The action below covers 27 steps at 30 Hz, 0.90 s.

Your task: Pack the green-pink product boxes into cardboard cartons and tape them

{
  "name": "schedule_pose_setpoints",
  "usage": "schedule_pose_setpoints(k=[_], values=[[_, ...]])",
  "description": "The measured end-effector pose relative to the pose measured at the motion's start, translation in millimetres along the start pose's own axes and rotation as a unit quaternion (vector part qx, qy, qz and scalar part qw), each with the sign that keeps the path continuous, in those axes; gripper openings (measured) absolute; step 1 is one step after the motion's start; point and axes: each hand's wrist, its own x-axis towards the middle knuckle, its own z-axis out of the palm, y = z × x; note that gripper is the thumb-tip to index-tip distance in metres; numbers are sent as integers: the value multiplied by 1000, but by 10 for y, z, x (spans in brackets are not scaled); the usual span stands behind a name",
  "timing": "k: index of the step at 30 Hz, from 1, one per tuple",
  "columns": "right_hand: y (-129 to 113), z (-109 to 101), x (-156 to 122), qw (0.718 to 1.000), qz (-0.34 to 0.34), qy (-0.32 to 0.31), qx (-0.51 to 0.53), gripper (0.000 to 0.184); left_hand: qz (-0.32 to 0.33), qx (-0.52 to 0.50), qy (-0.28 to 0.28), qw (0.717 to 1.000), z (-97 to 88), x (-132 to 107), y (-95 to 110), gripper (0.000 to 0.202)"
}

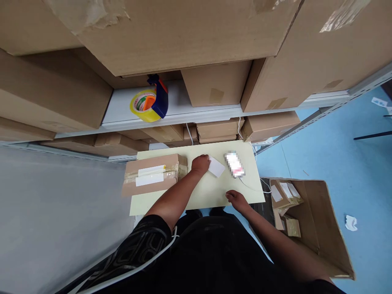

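- At far left we see a grey wall, and above it large boxes that also fill the shelf across the top.
- Next, on the left part of the table, a taped parcel lies flat, with white labels on its upper face.
- Above and behind it, the tape dispenser, blue with a yellow roll, rests near the shelf's front edge.
- Just right of the parcel, our left hand is over the table, its fingers closed and pinching the white card by its left end.
- That card sits between our left hand and the phone; we cannot tell whether it touches the table.
- The phone lies to the right of the card, its lit screen too blurred to read, with a white cable running from its lower end past the table's right edge.
- Our right hand is near the front edge, below the phone, fingers curled; we cannot tell whether they pinch anything.
- Farther right, an open carton holds small parcels, and a white scrap lies on the blue floor.
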Motion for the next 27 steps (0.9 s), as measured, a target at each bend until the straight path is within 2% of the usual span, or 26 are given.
schedule_pose_setpoints(k=[4,7,11,13,15,17,20,24,27], values=[[-199,-80,57,998,-8,47,33,30,23,-14,-9,1000,-65,-218,97,32],[-416,-108,94,991,-25,91,96,32,52,-45,-1,998,-54,-415,210,35],[-694,-114,157,971,-42,133,193,45,175,-174,-11,969,57,-637,357,28],[-755,-125,211,969,-23,153,191,43,230,-219,-37,948,121,-678,382,28],[-742,-148,272,969,12,176,174,35,256,-225,-43,939,177,-652,368,32],[-676,-175,321,965,43,190,174,28,261,-182,-15,948,233,-566,332,36],[-559,-204,360,958,70,194,200,25,224,-62,17,972,357,-388,277,47],[-424,-197,360,945,117,184,244,23,153,15,-39,987,580,-237,236,59],[-254,-175,254,933,159,171,273,21,146,18,-51,988,693,-214,207,60]])
